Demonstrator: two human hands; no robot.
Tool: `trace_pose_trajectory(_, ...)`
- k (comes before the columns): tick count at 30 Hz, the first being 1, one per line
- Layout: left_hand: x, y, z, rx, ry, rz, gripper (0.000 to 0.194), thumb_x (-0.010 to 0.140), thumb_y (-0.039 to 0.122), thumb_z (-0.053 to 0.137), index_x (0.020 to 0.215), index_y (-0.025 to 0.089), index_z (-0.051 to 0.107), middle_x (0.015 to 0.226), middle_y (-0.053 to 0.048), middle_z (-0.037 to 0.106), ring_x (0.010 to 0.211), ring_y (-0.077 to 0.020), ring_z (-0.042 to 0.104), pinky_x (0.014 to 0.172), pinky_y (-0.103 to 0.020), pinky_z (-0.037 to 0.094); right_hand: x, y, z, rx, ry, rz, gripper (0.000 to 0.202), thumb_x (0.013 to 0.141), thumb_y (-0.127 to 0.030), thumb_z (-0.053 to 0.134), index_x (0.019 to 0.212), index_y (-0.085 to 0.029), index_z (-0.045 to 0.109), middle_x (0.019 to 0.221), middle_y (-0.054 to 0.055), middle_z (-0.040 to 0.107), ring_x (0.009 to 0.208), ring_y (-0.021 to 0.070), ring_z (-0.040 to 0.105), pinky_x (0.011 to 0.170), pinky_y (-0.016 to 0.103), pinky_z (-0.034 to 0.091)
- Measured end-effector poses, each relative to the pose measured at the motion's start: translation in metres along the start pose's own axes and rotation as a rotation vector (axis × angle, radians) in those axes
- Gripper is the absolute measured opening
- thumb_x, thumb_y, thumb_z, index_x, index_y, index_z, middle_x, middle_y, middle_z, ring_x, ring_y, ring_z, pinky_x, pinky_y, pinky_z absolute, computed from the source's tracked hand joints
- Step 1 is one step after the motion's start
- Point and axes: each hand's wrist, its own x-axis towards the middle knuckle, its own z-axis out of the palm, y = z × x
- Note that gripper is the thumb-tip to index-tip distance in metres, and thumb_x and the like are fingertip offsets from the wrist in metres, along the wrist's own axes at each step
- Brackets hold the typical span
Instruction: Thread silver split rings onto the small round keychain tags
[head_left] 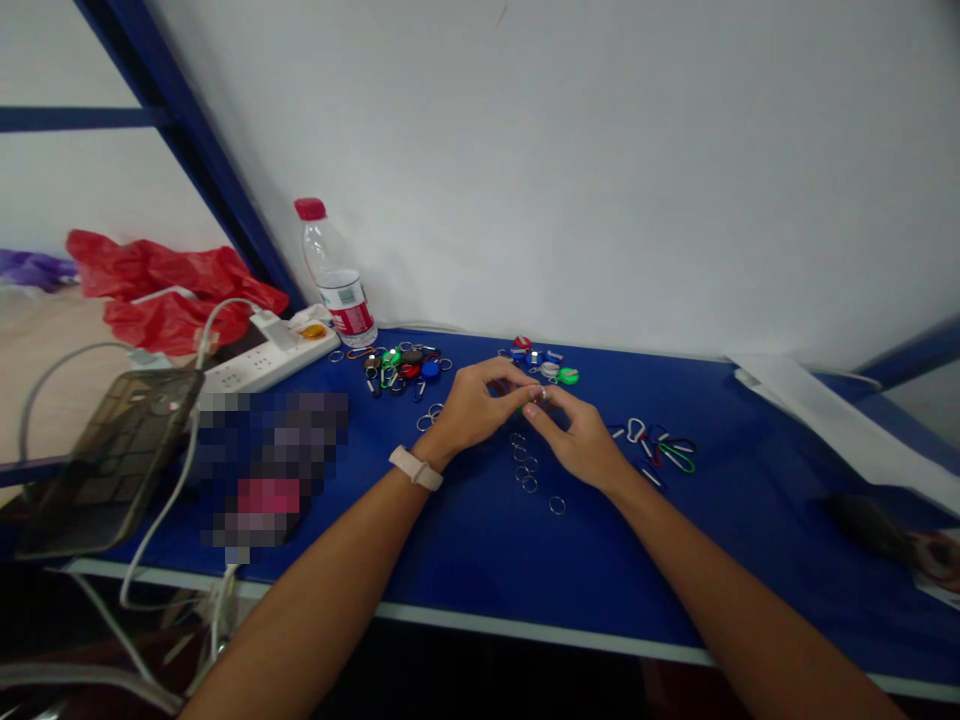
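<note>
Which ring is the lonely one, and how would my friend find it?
Start at the blue table and find the person's right hand. Just below it a short trail of small metal rings runs toward the near edge. The lone ring lies nearest you, apart from the rest.

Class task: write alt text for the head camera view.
Left hand and right hand pinch a small metal ring together above a blue table, with loose key rings, coloured carabiners and key tags around.

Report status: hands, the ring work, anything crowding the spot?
Left hand and right hand meet fingertip to fingertip, pinching a small item, too small to identify. Loose key rings lie just beneath. Carabiners right, key tags left; both apart from the hands.
</note>
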Motion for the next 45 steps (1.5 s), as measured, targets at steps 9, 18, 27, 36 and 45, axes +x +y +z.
trace_pose_trajectory(9, 0.002, 0.003, 0.000, 0.059, 0.069, -0.005, 0.010, 0.084, 0.024, 0.072, 0.083, 0.015, 0.073, 0.085, -0.005, 0.070, 0.076, -0.0115, 0.061, 0.071, -0.027, 0.047, 0.000, -0.003, 0.002, 0.025, -0.051, 0.040, 0.031, 0.096, -0.042, 0.051, 0.097, -0.016, 0.067, 0.089, 0.004, 0.067, 0.084, 0.0164, 0.060, 0.081, 0.029, 0.046)
trace_pose_trajectory(18, 0.002, -0.007, -0.005, 0.312, 0.084, 0.064, 0.007, 0.086, 0.023, 0.070, 0.083, 0.017, 0.072, 0.084, -0.004, 0.068, 0.073, -0.0113, 0.058, 0.069, -0.026, 0.045, 0.002, -0.006, -0.005, 0.003, 0.050, 0.070, 0.029, 0.094, -0.037, 0.050, 0.082, -0.016, 0.064, 0.076, 0.003, 0.062, 0.071, 0.0135, 0.055, 0.066, 0.025, 0.041)
trace_pose_trajectory(27, 0.001, -0.011, -0.004, 0.319, -0.175, 0.076, 0.006, 0.086, 0.021, 0.069, 0.082, 0.018, 0.072, 0.085, -0.003, 0.068, 0.079, -0.0132, 0.060, 0.075, -0.028, 0.046, 0.005, -0.001, -0.010, -0.113, 0.081, 0.038, 0.034, 0.096, -0.037, 0.040, 0.075, -0.015, 0.056, 0.066, 0.002, 0.056, 0.062, 0.0116, 0.051, 0.062, 0.025, 0.036)
trace_pose_trajectory(36, 0.000, -0.009, -0.004, 0.266, -0.267, 0.088, 0.007, 0.086, 0.014, 0.066, 0.084, 0.018, 0.072, 0.087, -0.002, 0.069, 0.081, -0.0125, 0.062, 0.078, -0.027, 0.048, 0.005, 0.002, -0.010, -0.166, 0.080, 0.012, 0.035, 0.097, -0.037, 0.039, 0.072, -0.016, 0.051, 0.062, 0.001, 0.051, 0.058, 0.0108, 0.046, 0.060, 0.026, 0.031)
trace_pose_trajectory(45, 0.002, -0.012, -0.008, 0.343, -0.165, 0.073, 0.003, 0.085, 0.017, 0.069, 0.084, 0.018, 0.071, 0.086, 0.000, 0.069, 0.077, -0.0112, 0.060, 0.073, -0.026, 0.045, 0.006, 0.002, -0.010, -0.168, 0.089, 0.040, 0.038, 0.095, -0.041, 0.038, 0.071, -0.015, 0.052, 0.063, 0.001, 0.051, 0.059, 0.0104, 0.046, 0.061, 0.026, 0.031)
